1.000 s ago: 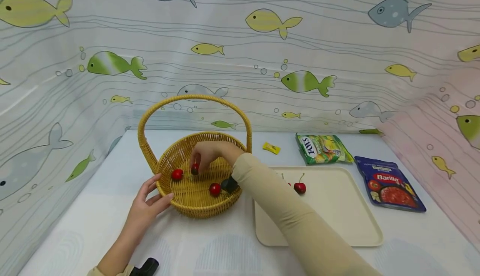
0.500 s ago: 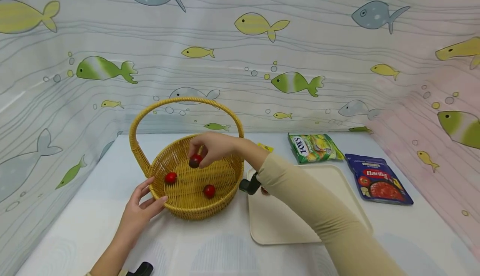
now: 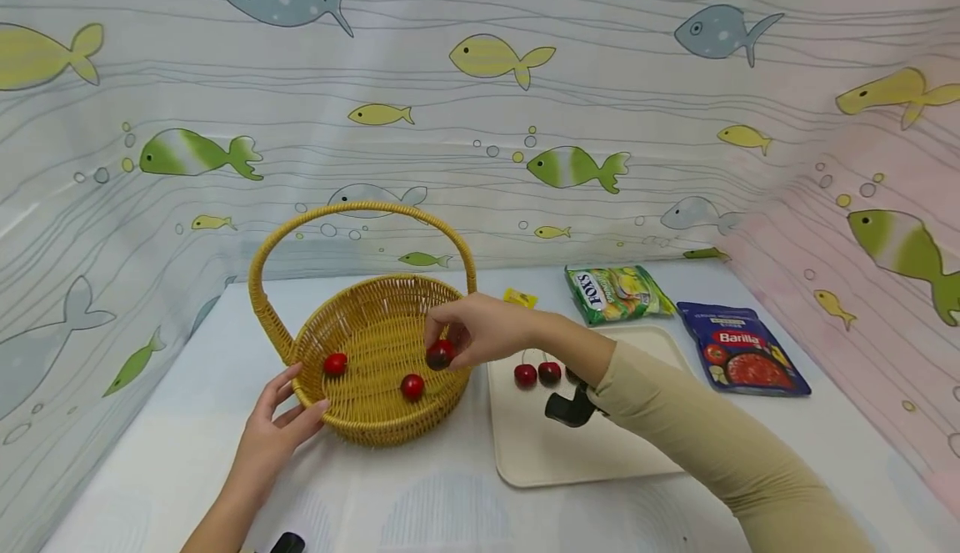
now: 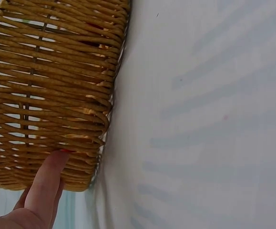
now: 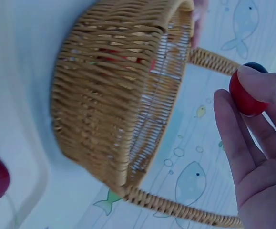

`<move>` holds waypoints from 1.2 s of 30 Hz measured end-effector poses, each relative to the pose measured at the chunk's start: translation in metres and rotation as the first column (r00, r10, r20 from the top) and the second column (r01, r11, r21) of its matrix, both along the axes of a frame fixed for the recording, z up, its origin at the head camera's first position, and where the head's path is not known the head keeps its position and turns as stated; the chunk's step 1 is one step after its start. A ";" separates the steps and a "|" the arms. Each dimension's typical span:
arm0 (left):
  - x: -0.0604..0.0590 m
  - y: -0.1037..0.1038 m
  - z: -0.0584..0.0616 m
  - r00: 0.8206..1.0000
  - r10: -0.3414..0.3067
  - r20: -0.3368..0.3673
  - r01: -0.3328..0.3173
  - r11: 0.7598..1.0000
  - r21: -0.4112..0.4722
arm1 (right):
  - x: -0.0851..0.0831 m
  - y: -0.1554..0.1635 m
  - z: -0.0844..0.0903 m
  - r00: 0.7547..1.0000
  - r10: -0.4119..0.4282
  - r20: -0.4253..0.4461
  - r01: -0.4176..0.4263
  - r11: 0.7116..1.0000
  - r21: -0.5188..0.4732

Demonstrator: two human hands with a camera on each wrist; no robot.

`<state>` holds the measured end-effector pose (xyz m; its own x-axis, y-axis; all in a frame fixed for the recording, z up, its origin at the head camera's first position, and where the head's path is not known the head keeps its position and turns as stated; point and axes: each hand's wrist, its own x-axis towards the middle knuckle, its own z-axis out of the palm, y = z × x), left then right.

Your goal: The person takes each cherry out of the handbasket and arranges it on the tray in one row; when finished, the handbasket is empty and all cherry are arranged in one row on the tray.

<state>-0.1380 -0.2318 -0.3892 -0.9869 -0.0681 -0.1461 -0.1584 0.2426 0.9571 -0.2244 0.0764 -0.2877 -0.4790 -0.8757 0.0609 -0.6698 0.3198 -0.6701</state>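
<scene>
A yellow wicker basket (image 3: 388,432) stands left of centre in the head view, with two red cherries (image 3: 412,386) lying apart on its floor. My left hand (image 3: 264,432) rests against its left front side, thumb and fingers spread at the rim. In the left wrist view, a fingertip (image 4: 56,160) touches the woven outer wall. My right hand (image 3: 487,332) pinches a red cherry (image 3: 440,354) with a dark side between thumb and fingers, above the basket's right rim. The right wrist view shows this cherry (image 5: 247,93) clear of the basket.
A cream tray (image 3: 540,461) right of the basket holds several dark red cherries (image 3: 526,375), partly behind the right wrist. Behind it lie a small yellow packet (image 3: 520,298) and a green FOX'S bag (image 3: 615,294). A blue Barilla pouch (image 3: 742,349) lies at the right.
My right hand has lifted a cherry from inside the basket and carried it right toward the tray. My left hand stays at the basket's side. The head view has shifted slightly.
</scene>
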 end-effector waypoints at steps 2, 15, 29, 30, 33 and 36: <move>0.000 -0.001 -0.001 1.000 0.002 0.001 -0.002 1.000 0.000 | 0.003 0.009 -0.004 1.000 0.006 -0.011 -0.006 1.000 -0.002; 0.002 -0.003 -0.001 1.000 0.008 0.004 -0.008 1.000 0.005 | 0.019 0.067 -0.032 0.998 -0.044 0.055 0.048 0.997 -0.067; 0.001 -0.001 -0.001 1.000 -0.001 -0.023 0.001 1.000 0.016 | 0.027 0.131 -0.051 0.967 -0.253 0.036 0.252 0.967 0.035; 0.001 -0.001 -0.001 1.000 0.001 -0.019 0.000 1.000 0.015 | 0.028 0.135 -0.052 0.965 -0.261 0.034 0.260 0.965 0.033; 0.001 -0.001 -0.002 1.000 0.000 -0.013 0.000 1.000 0.016 | 0.029 0.147 -0.056 0.958 -0.285 0.034 0.285 0.958 0.030; 0.001 -0.001 -0.002 1.000 -0.002 -0.010 0.002 1.000 0.012 | 0.029 0.158 -0.062 0.949 -0.312 0.034 0.311 0.950 0.032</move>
